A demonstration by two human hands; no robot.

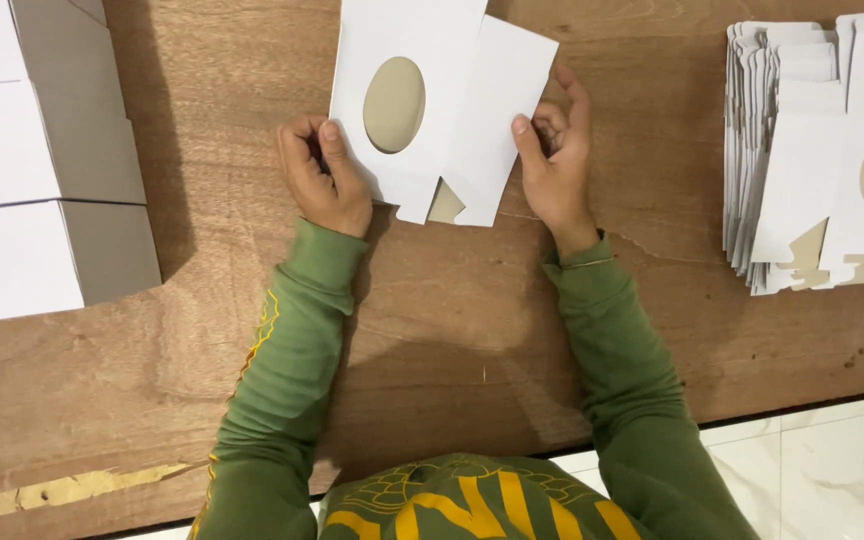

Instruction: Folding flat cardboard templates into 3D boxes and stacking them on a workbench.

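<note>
A flat white cardboard box blank with an oval window cut in it lies on the wooden table, partly folded so two panels overlap. My left hand pinches its lower left edge with the thumb on top. My right hand grips the right panel's edge between thumb and fingers. Both arms wear green sleeves.
A stack of several flat white blanks with oval windows lies at the right. Assembled white boxes are piled at the left. The table's front edge meets a pale tiled floor at lower right.
</note>
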